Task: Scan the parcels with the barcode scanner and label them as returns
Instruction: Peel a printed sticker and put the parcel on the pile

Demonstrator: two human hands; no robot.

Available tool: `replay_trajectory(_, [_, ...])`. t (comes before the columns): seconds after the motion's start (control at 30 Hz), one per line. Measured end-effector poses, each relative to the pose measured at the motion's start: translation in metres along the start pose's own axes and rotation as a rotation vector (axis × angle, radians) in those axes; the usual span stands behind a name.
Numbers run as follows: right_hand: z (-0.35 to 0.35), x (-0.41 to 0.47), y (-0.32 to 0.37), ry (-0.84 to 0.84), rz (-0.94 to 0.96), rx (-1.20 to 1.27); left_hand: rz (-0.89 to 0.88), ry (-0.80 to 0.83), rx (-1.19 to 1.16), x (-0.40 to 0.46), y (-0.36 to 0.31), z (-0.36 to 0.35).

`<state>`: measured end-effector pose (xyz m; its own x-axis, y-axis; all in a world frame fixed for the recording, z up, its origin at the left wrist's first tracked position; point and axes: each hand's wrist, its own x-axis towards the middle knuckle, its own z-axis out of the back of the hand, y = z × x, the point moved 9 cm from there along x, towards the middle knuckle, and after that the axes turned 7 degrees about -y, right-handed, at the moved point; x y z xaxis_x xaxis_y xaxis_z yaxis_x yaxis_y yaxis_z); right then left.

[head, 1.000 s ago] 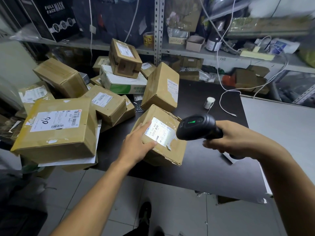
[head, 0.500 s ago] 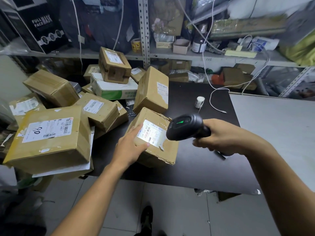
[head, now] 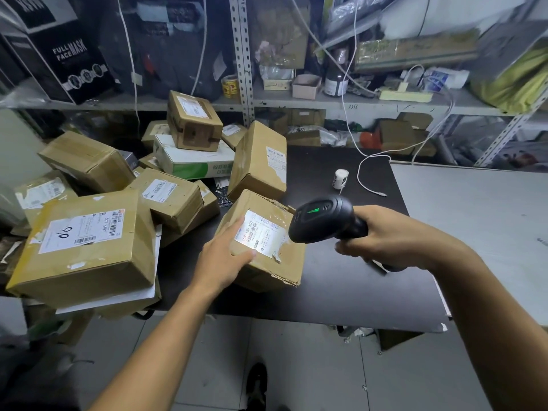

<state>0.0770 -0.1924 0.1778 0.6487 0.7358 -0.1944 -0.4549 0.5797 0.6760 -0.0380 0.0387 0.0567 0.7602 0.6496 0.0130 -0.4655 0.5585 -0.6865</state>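
A brown cardboard parcel (head: 275,262) with a white shipping label (head: 261,234) lies on the black table (head: 341,280). My left hand (head: 225,256) rests on the parcel's left side, fingers straight, thumb along its near edge beside the label. My right hand (head: 385,241) grips the handle of a black barcode scanner (head: 323,219), whose head shows a green light and points left at the label, lit bright. A pile of other brown parcels (head: 89,247) lies to the left.
An upright parcel (head: 258,161) stands just behind the held one. A small white roll (head: 340,179) and a white cable (head: 370,185) lie at the table's back. A grey table (head: 474,221) adjoins on the right. Cluttered metal shelves (head: 243,105) stand behind.
The hands, scanner and parcel keep the same pose. Only the camera view has shifted slightly, moving the scene left and down in frame.
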Motion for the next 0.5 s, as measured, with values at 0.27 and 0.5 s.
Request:
replay_trajectory(0.27, [-0.009, 0.003, -0.007, -0.064, -0.019, -0.042, -0.015, -0.019, -0.019, -0.006, -0.002, 0.002])
replay_trajectory(0.5, [-0.013, 0.005, -0.014, -0.057, -0.025, -0.033, -0.019, -0.032, -0.045, -0.011, 0.001, 0.001])
